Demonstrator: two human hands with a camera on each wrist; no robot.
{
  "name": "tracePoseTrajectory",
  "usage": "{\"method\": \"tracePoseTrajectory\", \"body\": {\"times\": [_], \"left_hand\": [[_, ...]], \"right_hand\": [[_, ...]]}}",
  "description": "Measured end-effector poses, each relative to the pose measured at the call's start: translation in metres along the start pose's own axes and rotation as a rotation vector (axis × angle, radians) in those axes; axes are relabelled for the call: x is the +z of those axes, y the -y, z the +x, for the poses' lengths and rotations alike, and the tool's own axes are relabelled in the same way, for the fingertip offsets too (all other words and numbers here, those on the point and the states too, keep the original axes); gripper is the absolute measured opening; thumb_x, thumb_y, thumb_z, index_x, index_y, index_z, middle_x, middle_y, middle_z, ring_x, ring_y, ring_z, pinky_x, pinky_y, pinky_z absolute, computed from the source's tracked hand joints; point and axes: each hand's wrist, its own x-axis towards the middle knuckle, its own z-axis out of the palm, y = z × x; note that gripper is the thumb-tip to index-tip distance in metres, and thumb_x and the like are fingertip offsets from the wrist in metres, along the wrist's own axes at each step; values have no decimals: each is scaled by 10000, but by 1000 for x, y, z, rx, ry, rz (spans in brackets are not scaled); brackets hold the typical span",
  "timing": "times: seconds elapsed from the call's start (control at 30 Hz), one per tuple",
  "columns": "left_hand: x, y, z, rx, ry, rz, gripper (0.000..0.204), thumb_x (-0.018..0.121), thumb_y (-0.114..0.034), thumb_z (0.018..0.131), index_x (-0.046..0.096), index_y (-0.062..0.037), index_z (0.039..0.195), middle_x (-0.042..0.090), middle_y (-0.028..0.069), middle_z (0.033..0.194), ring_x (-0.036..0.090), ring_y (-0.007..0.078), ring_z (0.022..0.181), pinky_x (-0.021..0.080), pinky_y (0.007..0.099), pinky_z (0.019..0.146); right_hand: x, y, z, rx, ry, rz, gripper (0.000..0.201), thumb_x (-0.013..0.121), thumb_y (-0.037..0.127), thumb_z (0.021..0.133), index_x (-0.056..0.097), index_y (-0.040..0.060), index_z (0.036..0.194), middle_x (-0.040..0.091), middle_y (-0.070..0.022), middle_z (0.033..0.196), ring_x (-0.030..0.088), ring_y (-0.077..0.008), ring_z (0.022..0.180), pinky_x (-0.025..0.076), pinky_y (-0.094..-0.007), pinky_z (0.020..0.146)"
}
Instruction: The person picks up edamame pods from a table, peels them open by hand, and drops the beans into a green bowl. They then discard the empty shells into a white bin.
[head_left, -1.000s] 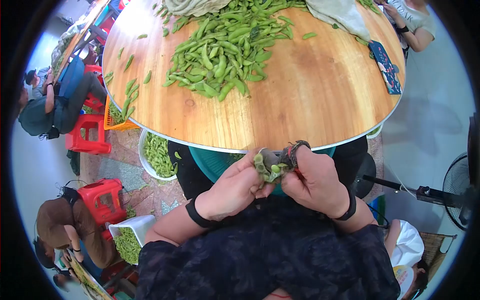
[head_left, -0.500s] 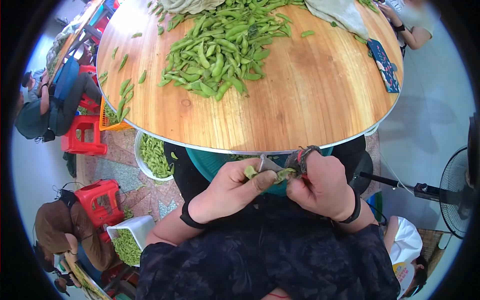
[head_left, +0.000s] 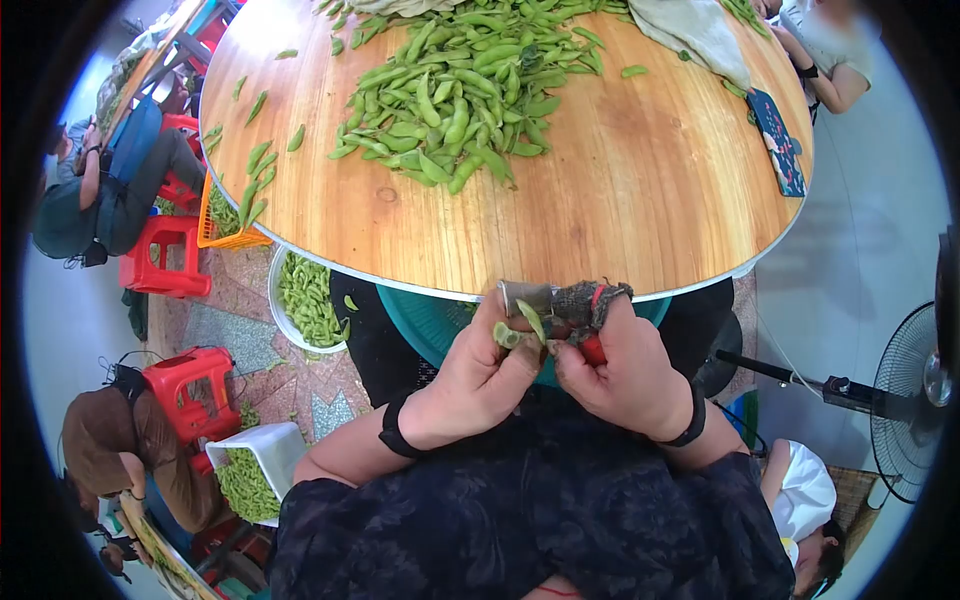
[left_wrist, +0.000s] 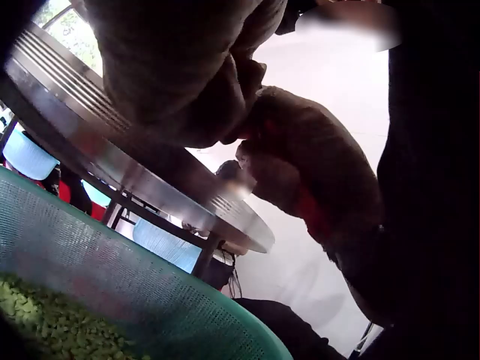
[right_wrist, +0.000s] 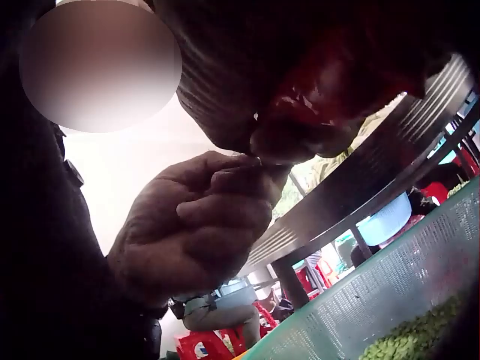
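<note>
One edamame pod [head_left: 505, 337] pinched by the left hand [head_left: 470, 375] at the near edge of the round wooden table [head_left: 620, 200] in the head view, a second, slimmer pod [head_left: 532, 319] tilted between the thumbs [head_left: 516, 366], the right hand [head_left: 635, 365] curled beside it, grip there impossible to tell, and a heap of pods [head_left: 460, 105] towards the far edge. In the left wrist view, both hands shadowed above a green mesh basket [left_wrist: 176, 304] of shelled beans [left_wrist: 60, 330]. In the right wrist view, left-hand fingers [right_wrist: 232, 214] folded inward and a red covering [right_wrist: 322, 82] on a right-hand finger.
</note>
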Motion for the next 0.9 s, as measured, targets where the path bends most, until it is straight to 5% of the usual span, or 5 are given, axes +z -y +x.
{"method": "tracePoseTrajectory", "body": {"times": [0.13,0.57,0.63,0.77,0.9], "left_hand": [[-2,4,-3,-33,-7,2,443,383,-8,891,307,11,1327,542,40,990,513,97,880,428,262,850],[-10,5,-4,-75,-27,-40,385,377,31,818,449,24,1196,546,59,834,524,111,748,440,247,686],[-19,8,-4,-109,108,264,363,406,15,829,493,13,1182,566,76,846,561,114,784,448,245,680],[-22,9,1,175,190,442,332,530,-94,892,518,-1,1211,615,118,950,594,216,905,467,334,785],[-22,7,-1,271,196,189,327,489,-179,971,490,11,1237,572,135,1181,551,240,1105,426,346,950]], "right_hand": [[3,1,0,-46,-30,-54,316,642,41,760,528,-28,1047,583,-174,763,604,-352,612,482,-392,502],[-9,8,0,-73,-128,-181,228,608,14,771,576,4,996,603,-178,834,608,-366,673,495,-402,571],[-17,10,-4,80,-105,-85,201,571,-66,802,555,-16,996,607,-138,850,640,-253,716,492,-290,636],[-20,11,1,52,-141,-96,208,574,-69,795,550,-12,993,614,-131,848,638,-244,714,495,-293,638],[-10,16,11,-67,181,-277,154,620,77,791,562,17,920,562,-160,684,587,-354,586,466,-433,522]]}}
